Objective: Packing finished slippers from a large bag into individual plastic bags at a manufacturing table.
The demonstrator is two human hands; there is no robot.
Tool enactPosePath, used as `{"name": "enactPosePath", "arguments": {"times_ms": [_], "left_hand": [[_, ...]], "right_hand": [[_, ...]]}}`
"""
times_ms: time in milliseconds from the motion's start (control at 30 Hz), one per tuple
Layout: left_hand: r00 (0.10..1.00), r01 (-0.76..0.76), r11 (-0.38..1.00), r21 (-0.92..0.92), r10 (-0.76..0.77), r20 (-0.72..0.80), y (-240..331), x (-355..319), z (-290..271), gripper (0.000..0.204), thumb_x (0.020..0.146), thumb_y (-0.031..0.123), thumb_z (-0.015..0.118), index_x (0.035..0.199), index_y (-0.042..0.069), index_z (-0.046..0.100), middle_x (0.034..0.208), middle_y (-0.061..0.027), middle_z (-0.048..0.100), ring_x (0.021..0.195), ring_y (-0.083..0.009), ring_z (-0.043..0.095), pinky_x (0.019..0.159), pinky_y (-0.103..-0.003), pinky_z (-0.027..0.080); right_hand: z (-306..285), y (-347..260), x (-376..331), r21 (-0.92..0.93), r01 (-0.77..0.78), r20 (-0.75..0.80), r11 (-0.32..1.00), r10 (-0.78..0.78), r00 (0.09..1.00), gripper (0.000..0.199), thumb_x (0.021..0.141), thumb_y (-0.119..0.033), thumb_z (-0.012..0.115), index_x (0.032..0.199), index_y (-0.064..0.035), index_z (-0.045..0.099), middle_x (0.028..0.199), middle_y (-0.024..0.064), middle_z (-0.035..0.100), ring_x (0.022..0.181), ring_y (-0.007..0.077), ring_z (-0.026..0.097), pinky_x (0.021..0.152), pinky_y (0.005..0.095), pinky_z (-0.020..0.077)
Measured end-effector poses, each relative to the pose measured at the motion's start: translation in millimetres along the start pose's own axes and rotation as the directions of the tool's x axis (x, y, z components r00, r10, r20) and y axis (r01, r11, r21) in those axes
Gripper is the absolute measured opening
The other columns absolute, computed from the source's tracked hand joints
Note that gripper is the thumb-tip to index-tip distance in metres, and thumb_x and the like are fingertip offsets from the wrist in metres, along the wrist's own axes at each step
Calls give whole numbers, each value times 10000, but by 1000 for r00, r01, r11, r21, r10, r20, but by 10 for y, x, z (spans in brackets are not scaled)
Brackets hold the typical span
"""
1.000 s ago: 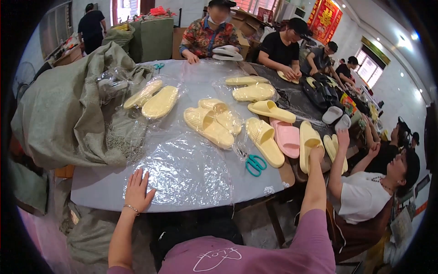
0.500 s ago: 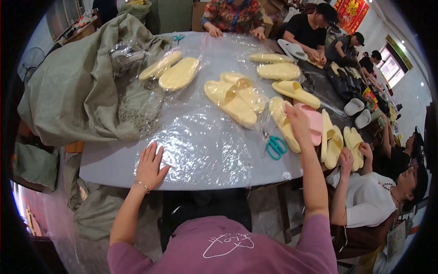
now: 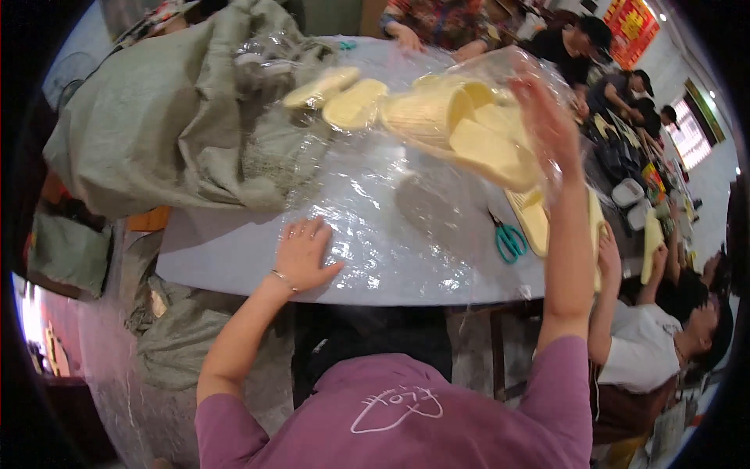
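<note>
A pair of pale yellow slippers [image 3: 461, 129] in a clear plastic bag hangs above the table. My right hand [image 3: 547, 121], smeared by motion, is closed on the right end of that bag [image 3: 558, 168]. The plastic-covered table [image 3: 226, 246] has my left hand [image 3: 305, 250] lying on its near part, fingers spread and holding nothing. Teal-handled scissors [image 3: 510, 242] rest near the right edge. Beside them a yellow slipper [image 3: 531, 223] is partly hidden by my right forearm.
A large grey-green woven sack [image 3: 148, 133] covers the table's left side. Two yellow slippers [image 3: 355, 104] lie bagged next to it. Across the table are a person's hands [image 3: 406, 37]. A co-worker in a white shirt [image 3: 637, 336] sits close on my right, one hand near the slippers.
The bagged pair has risen off the table, with my right hand now closed on its bag. The view has shifted. My left hand stays on the tabletop.
</note>
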State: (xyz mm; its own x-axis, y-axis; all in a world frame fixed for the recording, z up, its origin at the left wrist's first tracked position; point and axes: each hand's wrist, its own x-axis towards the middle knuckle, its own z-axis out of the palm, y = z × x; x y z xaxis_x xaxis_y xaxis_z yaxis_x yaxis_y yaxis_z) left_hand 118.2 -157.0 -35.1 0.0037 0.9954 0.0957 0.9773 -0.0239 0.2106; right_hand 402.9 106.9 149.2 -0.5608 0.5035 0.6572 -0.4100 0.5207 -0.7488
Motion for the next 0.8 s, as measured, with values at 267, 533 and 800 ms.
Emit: {"name": "enactPosePath", "arguments": {"times_ms": [267, 533, 800], "left_hand": [[918, 173, 112, -979, -380, 118, -444, 158, 258, 513, 951, 444, 405, 1184, 1, 515, 1012, -112, 625, 860, -194, 593, 777, -323, 469], [873, 303, 89, -949, -424, 239, -594, 197, 402, 405, 928, 269, 525, 1183, -45, 513, 1007, -104, 633, 800, -124, 611, 689, -251, 502], [825, 511, 284, -811, -427, 370, -462, 410, 215, 346, 895, 299, 539, 1076, 11, 598, 834, -85, 655, 532, -126, 576, 434, -268, 447]], "right_hand": [[556, -263, -725, -168, -330, 168, 929, 357, 919, 227, 882, -207, 534, 936, -8, 630, 1401, 163, 396, 1280, 248, 390, 1038, 385, 307], [513, 423, -1988, 222, -760, 47, 611, 771, 635, 243, 885, -181, 549, 1041, 3, 584, 883, 163, 666, 872, 269, 633, 839, 369, 469], [391, 623, -1738, 202, -822, 352, 532, 744, 568, 422, 917, -270, 518, 1232, 10, 506, 1224, 177, 545, 1152, 310, 514, 944, 406, 437]]}}
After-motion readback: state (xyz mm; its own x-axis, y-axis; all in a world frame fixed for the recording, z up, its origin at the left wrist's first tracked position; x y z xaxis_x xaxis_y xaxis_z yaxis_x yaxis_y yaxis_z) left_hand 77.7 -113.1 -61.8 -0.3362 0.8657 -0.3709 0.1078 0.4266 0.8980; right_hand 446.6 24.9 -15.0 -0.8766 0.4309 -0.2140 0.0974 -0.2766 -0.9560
